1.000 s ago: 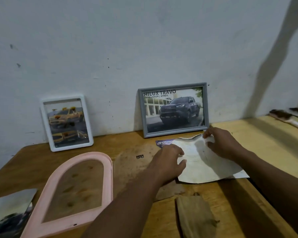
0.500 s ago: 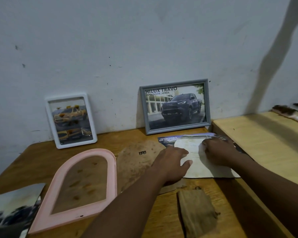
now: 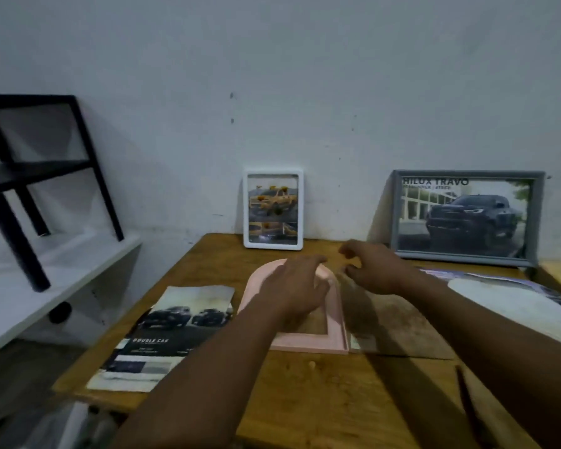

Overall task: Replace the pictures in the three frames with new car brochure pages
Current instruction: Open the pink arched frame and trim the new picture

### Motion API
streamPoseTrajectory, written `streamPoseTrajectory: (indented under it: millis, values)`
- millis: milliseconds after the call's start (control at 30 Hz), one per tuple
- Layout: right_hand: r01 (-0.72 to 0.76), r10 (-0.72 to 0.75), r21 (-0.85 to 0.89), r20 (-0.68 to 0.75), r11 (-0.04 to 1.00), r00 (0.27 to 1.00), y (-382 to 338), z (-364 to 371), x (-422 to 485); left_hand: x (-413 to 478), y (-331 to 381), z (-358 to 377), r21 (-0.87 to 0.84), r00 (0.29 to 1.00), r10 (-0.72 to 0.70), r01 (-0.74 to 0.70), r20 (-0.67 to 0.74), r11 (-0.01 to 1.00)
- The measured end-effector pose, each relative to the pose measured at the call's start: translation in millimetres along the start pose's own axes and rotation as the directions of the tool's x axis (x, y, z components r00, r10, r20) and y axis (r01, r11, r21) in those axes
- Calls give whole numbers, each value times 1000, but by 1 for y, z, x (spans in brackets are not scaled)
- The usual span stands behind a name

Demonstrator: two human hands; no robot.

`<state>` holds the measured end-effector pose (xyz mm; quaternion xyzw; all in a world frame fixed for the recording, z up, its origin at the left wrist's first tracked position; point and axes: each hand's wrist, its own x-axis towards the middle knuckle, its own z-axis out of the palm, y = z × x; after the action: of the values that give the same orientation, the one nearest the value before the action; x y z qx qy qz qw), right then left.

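- Left hand palm down over the rounded top of the pink arched frame, fingers loosely spread and only slightly bent, clamped on nothing. Cannot tell through the blur whether resting on the frame or just above it.
- Right hand just beside the left, above the table past the frame's upper right edge. Fingers loosely curled, thumb and forefinger apart, nothing between them.
- Pink arched frame flat on the wooden table, near the middle, straight end toward the camera, brown showing through its opening.
- Brown arched backing board flat on the table along the pink frame's right side, touching it or very nearly so.
- Brochure page flat just left of the pink frame, with dark pickups and the words "DOUBLE CAB" printed on it, near corner at the table's edge.
- White frame upright against the wall behind the pink one, with a picture of yellow pickups inside.
- Grey frame leaning on the wall further right, landscape format, with a dark pickup under "HILUX TRAVO".
- In front of the grey frame, a cut page pale side up, rounded at one end, lying on a printed purple sheet.
- Far left, off the table: black metal rack standing on a white shelf.
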<state>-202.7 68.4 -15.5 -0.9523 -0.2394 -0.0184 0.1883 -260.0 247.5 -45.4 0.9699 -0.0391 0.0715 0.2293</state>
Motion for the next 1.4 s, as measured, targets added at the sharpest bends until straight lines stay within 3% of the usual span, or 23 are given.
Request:
streamPoseTrajectory:
  millis: [133, 267, 667, 967, 1133, 1300, 1400]
  values:
    - [143, -152, 109, 81, 984, 985, -99, 55, 10, -45, -80, -33, -18, 978, -175, 174, -110, 985]
    - [248, -255, 66, 146, 967, 956, -161, 108, 3, -95, -154, -43, 20, 953, -278, 282, -122, 959]
    - [187, -155, -112, 246, 976, 957, -207, 149, 2, -131, -217, -37, 75, 908, -291, 327, -301, 942]
    - [120, -120, -15, 53, 993, 991, -212, 156, 10, -128, -214, -33, 68, 893, -282, 325, -351, 943]
    - [96, -97, 19, 24, 995, 995, -215, 158, 9, -126, -211, -31, 42, 883, -306, 342, -356, 939]
    - [50, -43, 264, -34, 963, 999, -220, 163, 9, -126, -211, -32, 15, 880, -323, 350, -348, 937]
    - [97, -64, 360, -102, 928, 993, -228, 156, 11, -124, -207, -32, -39, 871, -340, 350, -354, 936]
